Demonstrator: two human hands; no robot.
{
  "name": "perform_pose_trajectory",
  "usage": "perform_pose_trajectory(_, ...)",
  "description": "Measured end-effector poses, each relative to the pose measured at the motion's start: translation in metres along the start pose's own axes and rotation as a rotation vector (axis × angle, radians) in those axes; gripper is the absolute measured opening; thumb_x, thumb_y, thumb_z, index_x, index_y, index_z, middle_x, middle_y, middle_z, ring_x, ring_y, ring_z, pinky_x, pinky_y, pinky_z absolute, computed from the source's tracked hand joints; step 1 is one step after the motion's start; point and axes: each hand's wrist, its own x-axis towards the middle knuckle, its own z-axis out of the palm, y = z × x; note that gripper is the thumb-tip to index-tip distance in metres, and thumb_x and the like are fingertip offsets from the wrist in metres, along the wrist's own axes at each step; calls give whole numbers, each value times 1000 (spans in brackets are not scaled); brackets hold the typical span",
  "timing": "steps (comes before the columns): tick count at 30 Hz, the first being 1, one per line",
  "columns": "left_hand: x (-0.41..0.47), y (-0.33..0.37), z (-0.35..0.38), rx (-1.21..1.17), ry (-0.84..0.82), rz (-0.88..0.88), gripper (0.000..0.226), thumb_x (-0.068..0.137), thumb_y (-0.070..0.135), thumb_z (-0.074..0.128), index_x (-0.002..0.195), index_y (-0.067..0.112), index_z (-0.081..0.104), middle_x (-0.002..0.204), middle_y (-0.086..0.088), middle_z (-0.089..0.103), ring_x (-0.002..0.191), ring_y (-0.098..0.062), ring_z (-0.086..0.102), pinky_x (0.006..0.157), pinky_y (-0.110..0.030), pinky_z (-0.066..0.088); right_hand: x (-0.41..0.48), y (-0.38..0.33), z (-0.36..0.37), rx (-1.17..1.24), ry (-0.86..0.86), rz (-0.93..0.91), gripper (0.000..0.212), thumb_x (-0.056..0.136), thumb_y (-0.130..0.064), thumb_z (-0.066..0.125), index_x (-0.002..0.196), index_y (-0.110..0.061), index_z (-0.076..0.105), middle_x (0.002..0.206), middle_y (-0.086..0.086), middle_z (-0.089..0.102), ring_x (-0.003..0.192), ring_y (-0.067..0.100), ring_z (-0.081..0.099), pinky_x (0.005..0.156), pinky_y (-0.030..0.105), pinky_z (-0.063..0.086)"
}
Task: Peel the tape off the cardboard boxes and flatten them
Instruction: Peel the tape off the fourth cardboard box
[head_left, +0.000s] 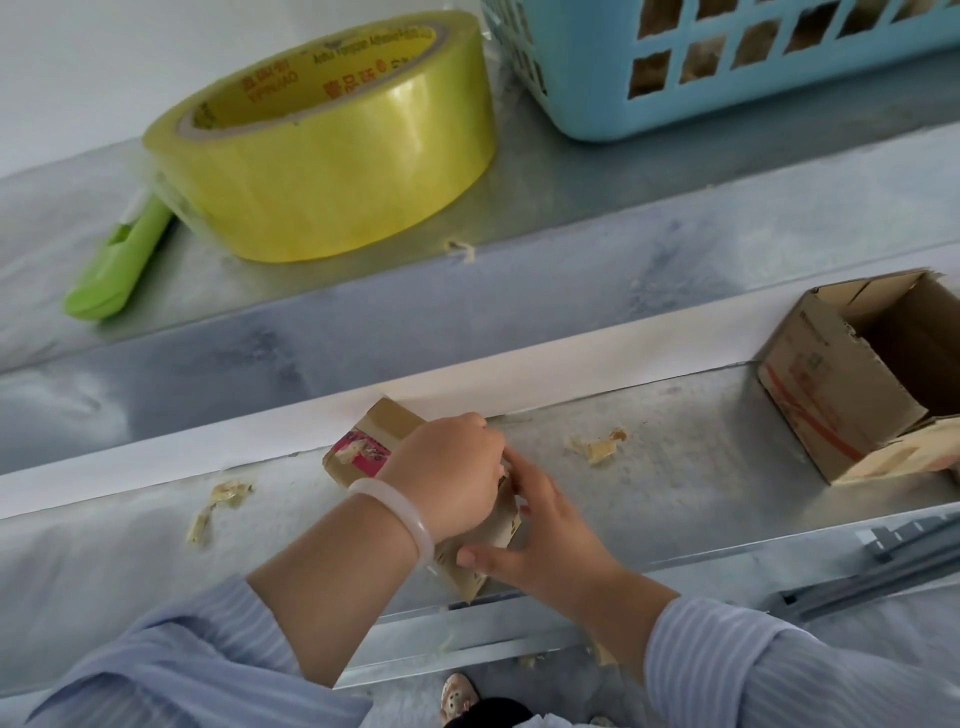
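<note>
The small cardboard box (382, 434) is sitting on the grey table (675, 467), close against the white strip at the table's back edge, and both hands are working on it. A pink label (363, 449) with torn tape on it is showing on the box's left end. The left hand (447, 473), wearing a pale bracelet (400, 506) at the wrist, is lying over the top of the box with its fingers curled down onto it, gripping it. The right hand (550, 540) is holding the box from the right: its thumb (475, 558) is pressing against the near face while its fingers are reaching up along the far side, partly hidden behind the left hand. Both arms are coming in from below in pale blue striped sleeves (182, 670).

Crumpled tape scraps are lying on the table on either side of the box, one bunch (597, 447) to the right and another (218, 504) to the left, both apart from it. Well to the right, a larger open cardboard box (831, 384) is resting on its side with its mouth facing right, red markings crossing its near face.

Above and behind the table, a raised shelf (571, 171) is carrying a big yellow tape roll (332, 150) lying flat, a green cutter (119, 265) just beside it on the left, a small tape scrap (460, 249) near the shelf's front edge, and a blue plastic basket (675, 93) at the right.
</note>
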Motion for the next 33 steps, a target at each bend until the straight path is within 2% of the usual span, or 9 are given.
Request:
perform_pose_trajectory(4, 1, -6, 5, -91, 16, -14, 17, 101, 29, 39, 88, 21, 46, 99, 1, 52, 86, -19, 55, 78, -34, 46, 0, -4, 9, -14, -10, 59, 136, 42, -78, 66, 149, -44, -11, 158, -14, 14, 144, 11, 21, 115, 38, 29)
perform_pose_trajectory(8, -2, -13, 13, -238, 53, -76, 22, 100, 31, 41, 79, 27, 43, 93, 5, 50, 77, -11, 51, 72, -28, 43, 4, 0, 12, -103, -23, 62, 139, 38, -77, 69, 141, -51, -21, 157, -18, 7, 145, 12, 16, 111, 36, 26)
perform_pose_trajectory(12, -2, -13, 6, -249, 6, -63, 29, 96, 40, 47, 70, 28, 40, 87, 6, 50, 77, -14, 52, 74, -32, 45, 5, 1, 19, -199, 65, -27, 122, 43, -78, 65, 140, -46, -1, 141, -22, 22, 134, 3, 27, 101, 21, 26)
perform_pose_trajectory(15, 1, -12, -4, -137, -40, -44, 32, 94, 43, 53, 72, 26, 39, 92, 4, 51, 80, -16, 51, 76, -33, 44, 3, 0, 20, -261, 135, -147, 114, 45, -80, 61, 139, -44, 5, 121, -32, 19, 114, -10, 26, 94, 15, 27)
perform_pose_trajectory(18, 1, -9, -11, 23, -77, -6, 29, 99, 39, 46, 76, 23, 40, 100, -1, 51, 83, -20, 50, 76, -33, 42, 1, -3, 17, -318, 185, -241, 114, 48, -78, 61, 141, -37, 11, 124, -27, 27, 111, -10, 28, 93, 10, 24)
perform_pose_trajectory(22, -3, -5, -15, 105, -1, 82, 20, 102, 30, 39, 85, 22, 47, 99, 0, 47, 78, -20, 47, 68, -32, 35, 1, -7, 12, -387, 220, -321, 110, 50, -75, 62, 140, -29, 19, 130, -14, 42, 116, 2, 40, 92, 4, 19)
perform_pose_trajectory(28, -7, -12, -6, -27, 79, 42, 28, 101, 29, 38, 76, 20, 45, 92, 3, 45, 77, -18, 48, 68, -29, 35, 1, -8, 9, -418, 244, -389, 109, 53, -70, 63, 143, -18, 29, 130, -10, 46, 123, 9, 45, 103, 15, 26)
perform_pose_trajectory(30, -8, -15, -5, -101, 97, 21, 34, 100, 29, 40, 67, 24, 40, 86, 6, 43, 74, -16, 47, 67, -28, 34, -1, -8, 11, -432, 272, -401, 109, 53, -69, 64, 142, -16, 29, 130, -7, 49, 122, 12, 48, 103, 19, 30)
perform_pose_trajectory(33, -10, -22, -5, -194, 126, 15, 35, 99, 30, 45, 64, 28, 39, 79, 9, 41, 73, -14, 47, 67, -27, 33, -1, -7, 11, -450, 300, -434, 112, 54, -65, 69, 144, -12, 29, 132, -1, 51, 121, 17, 52, 103, 26, 39)
